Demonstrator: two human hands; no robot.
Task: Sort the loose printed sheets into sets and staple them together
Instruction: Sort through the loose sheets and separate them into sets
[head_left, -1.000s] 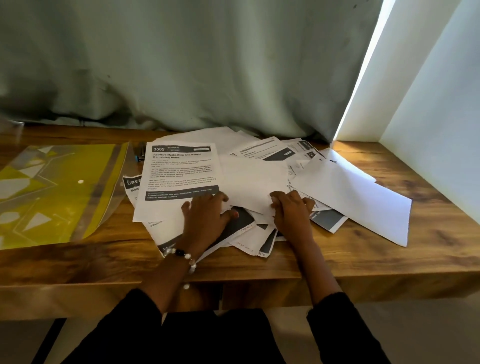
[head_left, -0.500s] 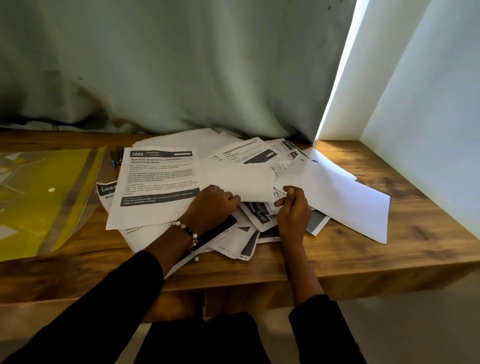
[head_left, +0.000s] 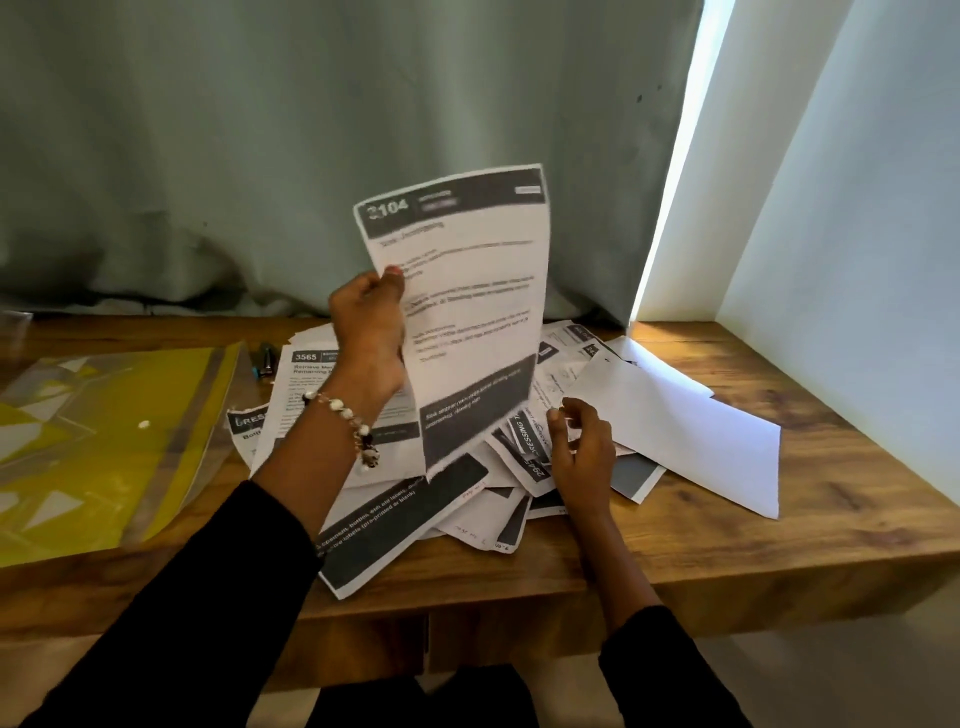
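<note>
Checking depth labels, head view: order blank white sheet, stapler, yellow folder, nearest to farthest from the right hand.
1. Blank white sheet: just right of the right hand, on the pile's right edge.
2. Stapler: far side of the pile, back left.
3. Yellow folder: desk's left end.

1. A wooden table (head_left: 779, 525) carries everything.
2. A heap of loose printed sheets (head_left: 467, 499) lies at its centre.
3. At 9 o'clock lies a yellow plastic folder (head_left: 104, 441).
4. At 11 o'clock, just beside the heap, lies a small dark stapler (head_left: 264, 358).
</note>
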